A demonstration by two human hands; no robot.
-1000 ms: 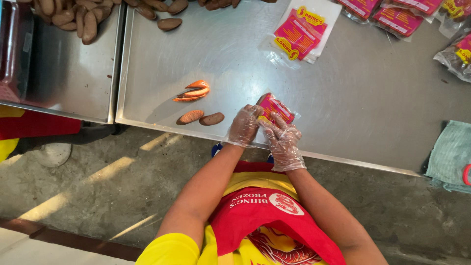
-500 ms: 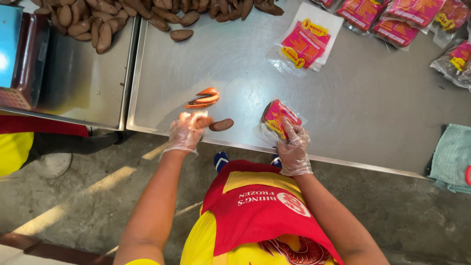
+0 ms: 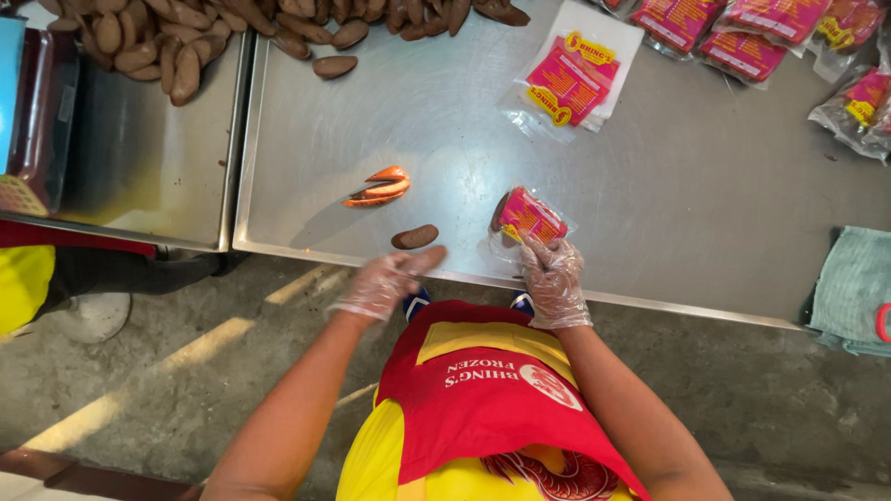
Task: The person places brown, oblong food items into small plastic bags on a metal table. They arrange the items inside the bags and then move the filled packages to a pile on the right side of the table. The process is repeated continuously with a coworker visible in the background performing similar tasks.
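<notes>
Clear-gloved, your right hand (image 3: pixel 554 276) pinches the near end of a pink-and-yellow packet (image 3: pixel 529 215), which lies on the steel table (image 3: pixel 687 204) near its front edge. Your left hand (image 3: pixel 390 278) closes on a brown oblong piece (image 3: pixel 429 258), blurred, just at the table's rim. Another brown piece (image 3: pixel 415 237) lies on the table just beyond it. Orange slices (image 3: pixel 379 186) sit further in. Flat packets (image 3: pixel 574 74) lie toward the far side; a heap of brown pieces (image 3: pixel 148 42) far left. Green cloth (image 3: pixel 849 288) at right.
</notes>
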